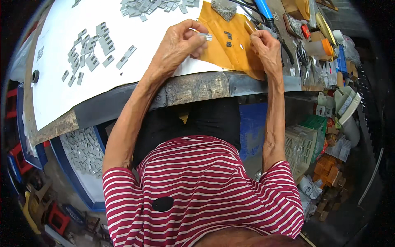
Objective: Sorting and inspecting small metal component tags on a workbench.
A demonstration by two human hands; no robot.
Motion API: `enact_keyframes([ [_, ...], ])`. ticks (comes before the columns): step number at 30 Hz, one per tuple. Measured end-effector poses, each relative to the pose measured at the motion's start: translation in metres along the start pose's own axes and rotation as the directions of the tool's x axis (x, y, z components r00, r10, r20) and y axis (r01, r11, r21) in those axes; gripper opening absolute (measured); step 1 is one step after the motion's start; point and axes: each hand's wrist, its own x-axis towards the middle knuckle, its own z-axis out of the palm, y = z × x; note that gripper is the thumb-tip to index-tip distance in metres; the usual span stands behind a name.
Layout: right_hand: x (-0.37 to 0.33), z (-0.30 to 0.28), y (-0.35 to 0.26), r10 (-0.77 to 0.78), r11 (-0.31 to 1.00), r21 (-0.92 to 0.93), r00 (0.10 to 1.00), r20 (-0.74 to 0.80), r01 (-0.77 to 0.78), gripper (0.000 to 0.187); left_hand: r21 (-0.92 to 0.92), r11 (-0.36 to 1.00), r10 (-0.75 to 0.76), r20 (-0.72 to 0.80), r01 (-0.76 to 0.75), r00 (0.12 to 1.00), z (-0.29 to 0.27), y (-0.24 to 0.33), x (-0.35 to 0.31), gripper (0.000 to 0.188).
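My left hand is closed with thumb and fingers around a small grey metal piece, whose end sticks out to the right. Below it lies a sheet of orange-yellow paper. Over the paper's right side my right hand is pinched; whatever is between its fingertips is too small or hidden to name. An amber rounded object shows just beyond those fingertips, and I cannot tell whether they touch it. Between my hands, several small dark pieces and a tiny white piece rest on the paper.
Grey rectangular pieces lie scattered on white sheeting at left, with a heap farther back. A clear bag of small parts, a blue-handled tool and cables stand behind. A blue-edged tray of grey pieces sits below the table.
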Motion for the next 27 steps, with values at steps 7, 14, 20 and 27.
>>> enact_keyframes([
  [7, -0.012, 0.031, -0.036, -0.015, 0.974, 0.226, 0.997, 0.079, -0.004, 0.011, -0.123, 0.992, -0.025, 0.039, 0.03, 0.999, 0.002, 0.004, 0.0, 0.027],
  [14, -0.018, 0.051, -0.052, -0.1, 0.9, 0.436, 0.982, 0.163, 0.019, 0.012, -0.127, 0.992, -0.019, 0.046, 0.025, 0.999, 0.001, 0.003, 0.001, 0.029],
  [20, -0.019, 0.058, -0.049, -0.135, 0.904, 0.423, 0.976, 0.172, 0.051, 0.011, -0.093, 0.996, -0.008, 0.037, 0.011, 0.999, 0.001, 0.001, 0.001, 0.027],
  [27, -0.018, 0.056, -0.047, -0.074, 0.927, 0.375, 0.973, 0.218, -0.013, 0.016, 0.031, 0.999, 0.026, 0.055, -0.028, 0.998, 0.004, 0.005, -0.001, 0.022],
])
